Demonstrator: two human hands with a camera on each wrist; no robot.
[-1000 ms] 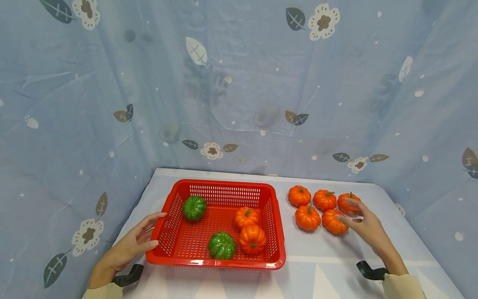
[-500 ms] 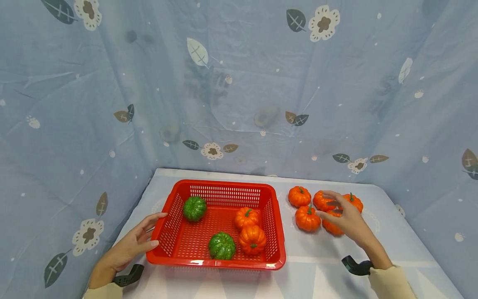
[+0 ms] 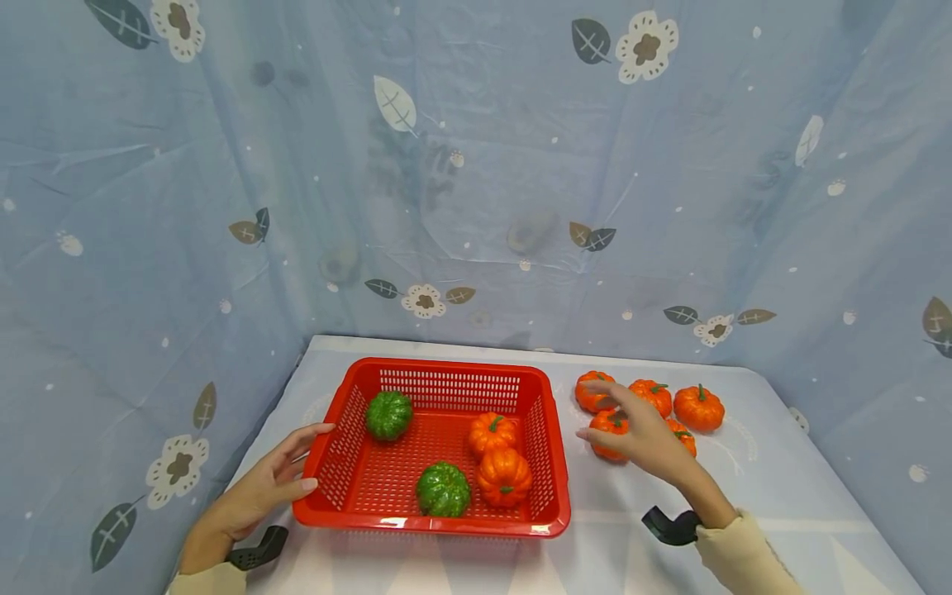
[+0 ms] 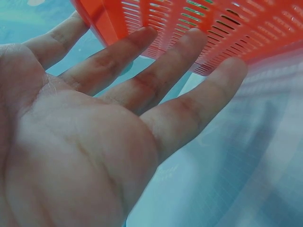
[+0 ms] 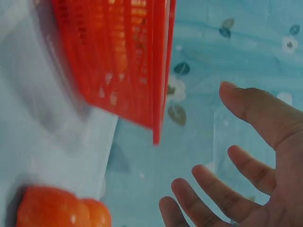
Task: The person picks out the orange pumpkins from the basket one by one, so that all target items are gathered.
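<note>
My left hand (image 3: 256, 487) is at the left side of a red plastic basket (image 3: 435, 523), fingers extended and fingertips at its rim and slotted wall. Inside the basket sit two green pumpkins, one toward the back left (image 3: 388, 415) and one in front (image 3: 443, 489). Two small orange pumpkins, a rear one (image 3: 492, 435) and a front one (image 3: 503, 477), lie together on its right side. My right hand (image 3: 647, 434) hovers with spread fingers over orange pumpkins on the table, partly hiding some. Nothing shows between its fingers in the right wrist view.
Several orange pumpkins are grouped right of the basket, the rightmost pumpkin (image 3: 699, 408) fully visible. A pale patterned cloth covers the table (image 3: 788, 487). Blue printed curtains (image 3: 476, 182) rise behind it and at both sides. Each wrist wears a black camera mount (image 3: 671, 526).
My right hand has swept left from the rightmost orange pumpkins toward the basket, uncovering the right ones. The left hand, basket and pumpkins stay in place.
</note>
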